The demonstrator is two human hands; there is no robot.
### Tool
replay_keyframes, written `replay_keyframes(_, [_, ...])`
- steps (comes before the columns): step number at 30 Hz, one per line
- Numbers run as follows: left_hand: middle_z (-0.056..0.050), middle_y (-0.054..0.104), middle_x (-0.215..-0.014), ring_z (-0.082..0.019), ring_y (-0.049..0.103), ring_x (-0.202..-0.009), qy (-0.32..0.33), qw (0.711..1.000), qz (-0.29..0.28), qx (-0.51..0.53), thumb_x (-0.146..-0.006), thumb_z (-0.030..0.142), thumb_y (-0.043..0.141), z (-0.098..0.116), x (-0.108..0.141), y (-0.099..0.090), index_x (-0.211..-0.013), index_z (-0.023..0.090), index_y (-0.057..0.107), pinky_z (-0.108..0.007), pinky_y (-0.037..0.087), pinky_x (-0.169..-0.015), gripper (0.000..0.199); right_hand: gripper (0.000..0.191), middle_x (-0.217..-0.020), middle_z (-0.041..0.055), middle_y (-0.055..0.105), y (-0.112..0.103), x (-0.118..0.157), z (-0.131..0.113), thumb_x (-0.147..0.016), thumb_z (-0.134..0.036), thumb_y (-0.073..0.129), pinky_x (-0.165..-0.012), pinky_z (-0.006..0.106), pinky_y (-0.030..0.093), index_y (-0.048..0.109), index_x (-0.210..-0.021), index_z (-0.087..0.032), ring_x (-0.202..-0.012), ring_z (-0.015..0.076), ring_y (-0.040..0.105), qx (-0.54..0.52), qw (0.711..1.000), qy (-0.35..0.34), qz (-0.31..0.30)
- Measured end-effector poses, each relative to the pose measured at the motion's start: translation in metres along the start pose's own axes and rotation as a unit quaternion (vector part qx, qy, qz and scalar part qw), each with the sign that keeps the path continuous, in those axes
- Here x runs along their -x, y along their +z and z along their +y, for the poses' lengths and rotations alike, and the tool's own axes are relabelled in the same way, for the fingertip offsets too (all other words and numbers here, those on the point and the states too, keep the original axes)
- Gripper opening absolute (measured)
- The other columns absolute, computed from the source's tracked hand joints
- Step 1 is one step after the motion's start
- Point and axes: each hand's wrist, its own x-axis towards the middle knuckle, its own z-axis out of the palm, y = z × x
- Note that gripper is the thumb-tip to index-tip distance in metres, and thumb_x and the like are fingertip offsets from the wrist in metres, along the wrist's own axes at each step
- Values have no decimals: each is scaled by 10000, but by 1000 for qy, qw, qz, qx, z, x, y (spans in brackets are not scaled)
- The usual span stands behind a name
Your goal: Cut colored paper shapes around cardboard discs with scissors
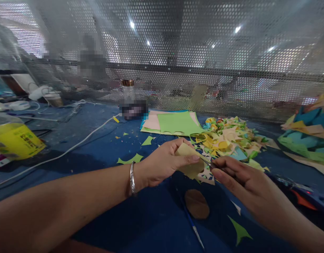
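Observation:
Slightly right of the middle, my left hand [167, 163] pinches a pale yellow paper piece [189, 168] between thumb and fingers. My right hand [237, 179] is closed on a small metal tool, likely scissors [207, 161], whose tip meets the paper's right side; the handles are hidden by my fingers. Below the hands a brown oval piece [197, 203] lies on the blue table, with a thin blue-handled brush [189, 218] beside it on the left.
Sheets of coloured paper [175, 123] and a heap of scraps [230, 137] lie behind the hands. A yellow-labelled bottle [16, 140] and a white cable [80, 142] are at left. Layered paper pieces [306, 131] stand at right. Perforated metal mesh [162, 52] borders the table's back.

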Motion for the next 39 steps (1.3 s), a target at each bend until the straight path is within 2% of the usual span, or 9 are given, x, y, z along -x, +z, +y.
replay_keyframes(5, [47, 603, -757, -83, 566, -698, 2, 1000, -8, 3, -633, 381, 949, 0, 0, 0, -860, 172, 563, -227, 452, -680, 494, 356, -866, 36, 750, 1, 0, -3, -1032, -576, 468, -568, 275, 496, 630, -1001, -261, -768, 207, 700, 16, 1000, -12, 19])
replay_keyframes(9, [45, 600, -761, -86, 558, -709, 3, 1000, -5, -1, -629, 386, 949, 0, 0, 0, -860, 175, 566, -226, 437, -677, 494, 334, -842, 28, 736, -1, 1, 1, -1046, -555, 454, -559, 271, 482, 610, -1011, -262, -756, 200, 687, 28, 999, -24, -2])
replay_keyframes(14, [48, 591, -755, -82, 534, -694, 3, 1000, -3, -6, -648, 356, 936, 0, 0, 0, -849, 175, 567, -234, 418, -675, 457, 318, -839, 20, 727, -2, 2, 4, -1051, -541, 457, -570, 264, 479, 595, -1007, -258, -763, 191, 680, 33, 999, -32, 1])
replay_keyframes(17, [46, 595, -760, -81, 529, -696, 1, 1000, -5, -8, -652, 361, 933, 0, 0, 0, -844, 171, 577, -233, 416, -682, 446, 329, -808, 15, 719, 0, 1, 3, -1048, -547, 458, -570, 270, 482, 602, -995, -255, -722, 183, 664, 37, 999, -35, 8])
replay_keyframes(23, [38, 609, -759, -88, 548, -693, -4, 1000, -11, -5, -649, 391, 935, -1, 1, 0, -844, 168, 586, -242, 428, -694, 458, 345, -839, 29, 740, 2, 1, -1, -1047, -543, 456, -555, 275, 461, 599, -934, -250, -758, 193, 678, 40, 998, -36, 18])
replay_keyframes(31, [34, 628, -761, -94, 569, -695, -9, 1000, -20, 2, -659, 383, 930, -3, 1, -1, -843, 170, 585, -253, 444, -718, 446, 383, -731, 3, 670, 2, 0, -2, -1050, -564, 430, -542, 258, 452, 615, -935, -249, -643, 164, 605, 29, 999, -26, -3])
replay_keyframes(39, [36, 641, -755, -94, 589, -701, -26, 999, -27, 12, -635, 377, 946, -2, 2, 0, -828, 165, 589, -255, 448, -719, 458, 417, -714, 6, 644, 1, 1, -5, -1052, -565, 422, -562, 265, 455, 618, -871, -245, -643, 161, 576, 37, 999, -35, 9])
